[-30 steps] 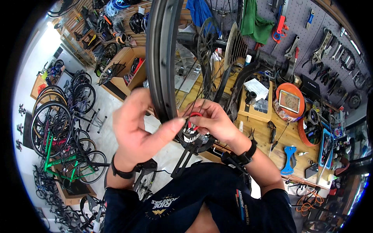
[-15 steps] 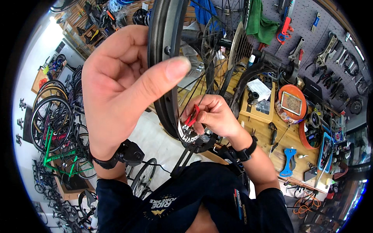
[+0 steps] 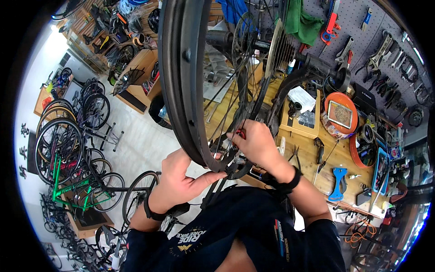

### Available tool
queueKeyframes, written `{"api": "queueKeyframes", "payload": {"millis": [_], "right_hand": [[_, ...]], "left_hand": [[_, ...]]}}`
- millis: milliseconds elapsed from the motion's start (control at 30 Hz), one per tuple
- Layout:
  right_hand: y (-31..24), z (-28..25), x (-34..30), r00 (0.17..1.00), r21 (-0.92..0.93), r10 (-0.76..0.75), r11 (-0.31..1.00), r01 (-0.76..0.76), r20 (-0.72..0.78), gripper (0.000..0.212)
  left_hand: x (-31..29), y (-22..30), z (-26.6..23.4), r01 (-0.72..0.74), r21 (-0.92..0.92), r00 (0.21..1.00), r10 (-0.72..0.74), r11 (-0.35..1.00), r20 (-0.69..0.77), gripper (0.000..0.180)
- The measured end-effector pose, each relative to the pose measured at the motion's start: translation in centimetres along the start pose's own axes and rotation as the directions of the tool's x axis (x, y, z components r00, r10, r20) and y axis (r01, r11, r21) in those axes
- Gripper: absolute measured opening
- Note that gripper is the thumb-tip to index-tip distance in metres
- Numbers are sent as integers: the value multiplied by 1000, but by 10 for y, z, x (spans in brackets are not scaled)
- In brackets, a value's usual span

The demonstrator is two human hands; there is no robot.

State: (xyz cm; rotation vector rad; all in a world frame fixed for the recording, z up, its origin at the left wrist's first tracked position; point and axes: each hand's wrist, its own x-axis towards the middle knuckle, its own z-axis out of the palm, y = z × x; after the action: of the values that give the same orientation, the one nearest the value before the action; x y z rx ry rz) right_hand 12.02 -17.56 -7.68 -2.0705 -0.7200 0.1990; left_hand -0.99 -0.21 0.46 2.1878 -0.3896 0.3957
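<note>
A black bicycle wheel rim [image 3: 177,81] without a tire stands upright before me, mounted in a dark truing stand [image 3: 324,68]. Its spokes run to the hub [image 3: 262,45], which carries a disc rotor [image 3: 240,45] and a cassette [image 3: 274,52]. My left hand [image 3: 179,179] grips the rim low down, thumb along the near edge, fingertips partly hidden behind it. Among the spokes just right of the rim, my right hand [image 3: 259,147] pinches a small red spoke wrench [image 3: 242,134]. The fingers cover most of the wrench.
On the wooden bench [image 3: 308,156] to the right lie pliers [image 3: 295,156], a blue tool [image 3: 338,183], a cardboard tray [image 3: 297,127] and an orange bowl [image 3: 340,129]. Tools hang on the pegboard [image 3: 353,27] behind. Bicycles [image 3: 63,145] crowd the left side.
My left hand has come down from the upper rim to its lower part, near my right hand. The rim has turned, and its white lettering no longer shows. The right hand keeps the spoke wrench.
</note>
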Motion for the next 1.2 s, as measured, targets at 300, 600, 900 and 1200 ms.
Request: {"api": "queueKeyframes", "payload": {"millis": [300,600,900,1200], "right_hand": [[38,-13,17,798,856,-439,487,-177,414,31],[-2,-8,-17,994,539,5,840,-64,111,29],[-5,-44,-36,985,830,72,530,-170,156,35],[-5,-21,-36,978,779,23,601,-178,206,36]], "left_hand": [[21,16,-12,-96,-335,984,40,937,-171,42],[14,10,-21,-65,-161,997,69,985,22,52],[-1,-14,2,-94,-84,993,100,992,60,43],[-13,-26,16,-61,-34,997,63,998,46,39]]}}
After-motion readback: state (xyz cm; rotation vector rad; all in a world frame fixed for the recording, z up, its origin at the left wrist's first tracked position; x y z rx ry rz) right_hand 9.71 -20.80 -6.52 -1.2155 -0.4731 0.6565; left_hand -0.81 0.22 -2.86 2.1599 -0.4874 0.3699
